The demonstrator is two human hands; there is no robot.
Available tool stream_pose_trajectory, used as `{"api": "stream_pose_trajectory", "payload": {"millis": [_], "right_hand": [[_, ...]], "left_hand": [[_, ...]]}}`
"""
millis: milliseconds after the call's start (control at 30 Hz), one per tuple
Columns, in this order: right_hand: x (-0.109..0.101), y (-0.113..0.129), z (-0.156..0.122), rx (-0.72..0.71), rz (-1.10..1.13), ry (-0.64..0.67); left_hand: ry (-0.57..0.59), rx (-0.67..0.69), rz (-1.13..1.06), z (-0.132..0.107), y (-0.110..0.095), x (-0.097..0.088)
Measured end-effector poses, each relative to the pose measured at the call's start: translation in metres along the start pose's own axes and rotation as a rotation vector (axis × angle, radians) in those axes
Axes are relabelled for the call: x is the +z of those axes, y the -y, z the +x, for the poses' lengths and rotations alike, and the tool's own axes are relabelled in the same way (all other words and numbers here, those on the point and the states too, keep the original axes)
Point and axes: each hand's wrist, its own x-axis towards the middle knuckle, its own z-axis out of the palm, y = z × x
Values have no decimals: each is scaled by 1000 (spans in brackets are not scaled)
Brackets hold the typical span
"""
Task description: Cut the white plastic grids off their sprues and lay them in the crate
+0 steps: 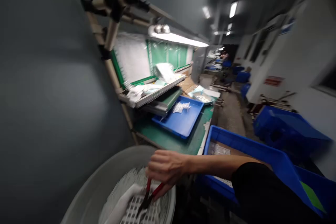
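While the right hand [168, 168] curls its fingers closed round the pliers [150, 196], red grips and dark nose point down onto a white grid [136, 213] in the grey tub [105, 178]; blurred.

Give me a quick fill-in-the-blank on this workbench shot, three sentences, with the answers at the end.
1. The right hand grips pliers with ____ handles.
2. The round tub holding the white plastic parts under the pliers is ____ in colour.
3. On the green bench lies a shallow tray coloured ____.

Missing words: red; grey; blue.
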Motion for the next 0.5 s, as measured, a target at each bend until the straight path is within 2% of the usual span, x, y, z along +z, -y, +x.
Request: {"api": "stream_pose_trajectory", "payload": {"millis": [67, 133, 200, 300, 400, 433, 500], "right_hand": [[16, 21, -1, 79, 71, 31], [36, 43, -1, 133, 141, 63], [55, 64, 0, 175, 208, 88], [78, 92, 4, 230, 300, 151], [95, 108, 8, 284, 393, 267], [100, 112, 10, 323, 440, 317], [109, 119, 13, 508, 598, 416]], "left_hand": [[1, -94, -225, -6, 20, -6], [67, -179, -466, -9, 40, -16], [114, -217, -615, -10, 59, -28], [102, -234, -715, -12, 82, -47], [70, -197, -784, -14, 95, -62], [50, -179, -799, -13, 97, -66], [-22, -143, -821, -8, 101, -76]]}}
